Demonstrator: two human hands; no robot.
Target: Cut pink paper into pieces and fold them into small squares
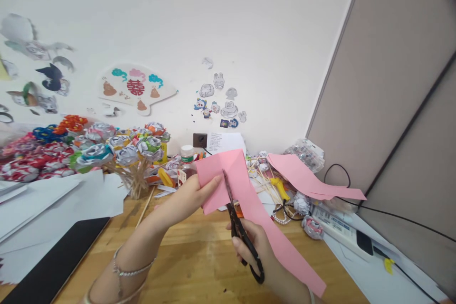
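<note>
My left hand (199,194) pinches a sheet of pink paper (215,171) and holds it up above the table. A long strip of that paper hangs down to the right, past my right wrist. My right hand (254,242) grips a pair of black-handled scissors (235,221), with fingers in the handle loops. The scissor blades point upward and lie along the paper between the left piece and the long strip. Part of my left fingers is hidden behind the paper.
Paper flowers on sticks (131,154) crowd the back left. White sheets (60,204) and a flat black board (64,259) lie at left. Another pink paper piece (309,180), a yellow glue gun (280,188) and a power strip (338,228) are at right. A capped bottle (187,159) stands behind.
</note>
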